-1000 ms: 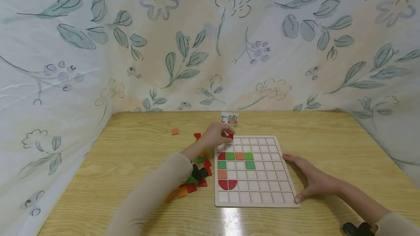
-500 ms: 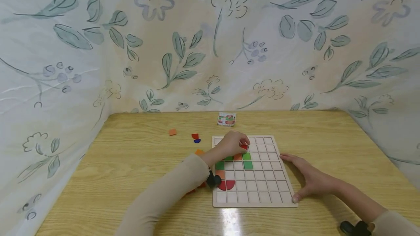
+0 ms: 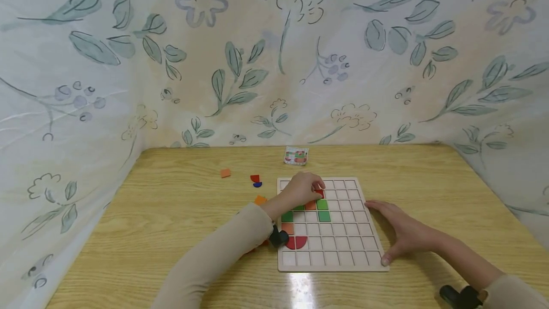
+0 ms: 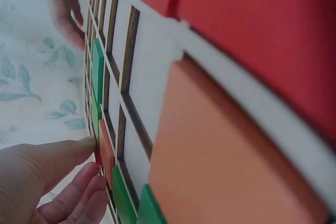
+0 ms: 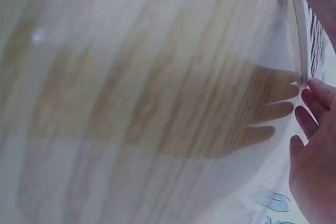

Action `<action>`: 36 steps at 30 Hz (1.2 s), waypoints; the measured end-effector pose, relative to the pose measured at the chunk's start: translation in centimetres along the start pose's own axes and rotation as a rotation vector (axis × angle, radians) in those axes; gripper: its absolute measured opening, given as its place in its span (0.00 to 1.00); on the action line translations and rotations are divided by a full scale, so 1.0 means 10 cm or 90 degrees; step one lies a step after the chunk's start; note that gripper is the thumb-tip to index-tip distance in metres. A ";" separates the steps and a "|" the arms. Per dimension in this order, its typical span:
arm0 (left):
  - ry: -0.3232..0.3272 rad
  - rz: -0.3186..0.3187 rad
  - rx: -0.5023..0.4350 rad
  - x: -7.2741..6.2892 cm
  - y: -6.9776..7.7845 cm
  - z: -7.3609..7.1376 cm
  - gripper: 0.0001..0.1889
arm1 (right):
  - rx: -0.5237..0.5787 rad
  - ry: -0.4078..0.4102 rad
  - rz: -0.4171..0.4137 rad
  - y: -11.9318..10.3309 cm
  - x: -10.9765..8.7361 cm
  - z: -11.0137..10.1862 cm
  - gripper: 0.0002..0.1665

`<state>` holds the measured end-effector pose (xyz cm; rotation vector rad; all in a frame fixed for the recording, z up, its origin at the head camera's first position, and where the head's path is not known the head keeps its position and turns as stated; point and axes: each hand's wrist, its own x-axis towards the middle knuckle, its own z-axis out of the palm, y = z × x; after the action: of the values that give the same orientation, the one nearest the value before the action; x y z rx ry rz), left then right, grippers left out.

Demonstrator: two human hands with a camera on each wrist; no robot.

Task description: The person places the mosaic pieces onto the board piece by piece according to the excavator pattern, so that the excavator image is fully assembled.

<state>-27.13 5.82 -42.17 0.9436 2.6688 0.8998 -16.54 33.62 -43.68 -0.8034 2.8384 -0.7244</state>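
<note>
My left hand (image 3: 303, 188) reaches over the wooden grid board (image 3: 343, 256) and pinches a red tile (image 3: 320, 194) at a cell just above a light green tile (image 3: 322, 204). In the left wrist view the thumb and fingertips meet at the red tile's (image 4: 98, 157) edge, beside an orange tile (image 4: 106, 148). Below the light green tile lies a darker green tile (image 3: 324, 216). Two red quarter-round tiles (image 3: 296, 242) sit lower left on the board. My right hand (image 3: 403, 232) rests along the board's right edge, thumb at its near corner, fingers spread and extended.
A small printed card (image 3: 296, 155) lies behind the board. Left of the board are an orange tile (image 3: 225, 173), a red tile (image 3: 255, 178), a blue tile (image 3: 257, 184) and more loose tiles, partly hidden under the left sleeve (image 3: 227, 242). Patterned cloth (image 3: 274, 85) hangs behind the table.
My left hand has carried the red tile from the board's far left corner rightward and nearer, to the cell above the light green tile. My right hand has stayed at the board's edge.
</note>
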 end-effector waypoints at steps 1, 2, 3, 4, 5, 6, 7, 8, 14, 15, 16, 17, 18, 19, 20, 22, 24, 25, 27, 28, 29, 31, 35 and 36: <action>0.002 0.000 0.004 0.00 0.00 0.00 0.08 | -0.002 -0.002 0.000 0.00 0.00 0.00 0.76; 0.003 0.002 0.010 0.00 0.01 0.01 0.08 | -0.005 -0.004 -0.001 0.00 0.00 0.00 0.76; 0.004 0.002 0.009 0.00 0.01 0.01 0.08 | -0.006 -0.008 0.004 -0.01 0.01 0.00 0.76; 0.003 0.001 0.010 0.00 0.01 0.01 0.08 | -0.009 -0.011 0.003 -0.01 0.01 0.00 0.76; 0.003 0.002 0.013 0.00 0.01 0.02 0.08 | -0.012 -0.015 0.003 -0.02 0.02 -0.01 0.77; 0.002 0.001 0.018 0.00 0.02 0.02 0.08 | -0.009 -0.018 0.005 -0.02 0.02 -0.01 0.77; 0.002 0.000 0.019 0.00 0.02 0.02 0.08 | -0.005 -0.021 0.008 -0.03 0.03 -0.01 0.77; 0.002 -0.001 0.022 0.00 0.02 0.02 0.08 | -0.002 -0.023 0.010 -0.03 0.03 -0.01 0.77; 0.001 0.010 0.014 -0.01 -0.01 0.01 0.08 | 0.020 -0.026 0.015 -0.05 0.03 -0.01 0.78; -0.001 0.013 0.005 -0.01 -0.02 0.01 0.08 | 0.019 -0.027 0.014 -0.05 0.03 -0.01 0.77; -0.002 0.014 -0.003 -0.02 -0.03 -0.01 0.09 | 0.017 -0.026 0.015 -0.05 0.03 -0.01 0.77; -0.004 0.016 -0.013 -0.03 -0.04 -0.02 0.09 | 0.014 -0.025 0.016 -0.05 0.03 -0.01 0.77; -0.005 0.016 -0.025 -0.05 -0.05 -0.04 0.10 | 0.010 -0.024 0.016 -0.05 0.03 -0.01 0.77; -0.005 0.019 -0.036 -0.06 -0.06 -0.07 0.10 | 0.006 -0.023 0.015 -0.05 0.02 0.00 0.77; -0.004 0.022 -0.046 -0.08 -0.08 -0.10 0.11 | 0.001 -0.022 0.016 -0.04 0.02 0.00 0.77; -0.002 0.023 -0.076 -0.13 -0.12 -0.19 0.12 | -0.001 -0.019 0.014 -0.04 0.01 0.00 0.77; 0.000 0.014 -0.127 -0.18 -0.18 -0.29 0.14 | -0.002 -0.020 0.023 -0.04 0.00 0.00 0.77; 0.002 0.007 -0.154 -0.21 -0.21 -0.35 0.15 | 0.001 -0.020 0.024 -0.04 0.00 0.00 0.77; 0.004 -0.016 -0.214 -0.27 -0.27 -0.46 0.17 | 0.007 -0.017 0.028 -0.04 -0.02 0.00 0.77; 0.009 -0.028 -0.240 -0.31 -0.30 -0.51 0.18 | 0.011 -0.016 0.030 -0.04 -0.02 0.01 0.77; 0.015 -0.038 -0.262 -0.34 -0.34 -0.56 0.18 | 0.016 -0.013 0.029 -0.04 -0.03 0.01 0.77; 0.034 -0.057 -0.292 -0.42 -0.44 -0.66 0.19 | 0.031 -0.006 0.016 -0.02 -0.03 0.01 0.76; 0.094 -0.102 -0.340 -0.60 -0.69 -0.83 0.19 | 0.045 0.010 -0.018 0.00 -0.02 0.03 0.75; 0.109 -0.119 -0.354 -0.66 -0.76 -0.86 0.19 | 0.050 0.014 -0.028 0.00 -0.02 0.04 0.75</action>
<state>-28.82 -7.18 -40.03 0.4983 2.3596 1.6111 -16.33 33.59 -44.03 -0.8528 2.8002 -0.8496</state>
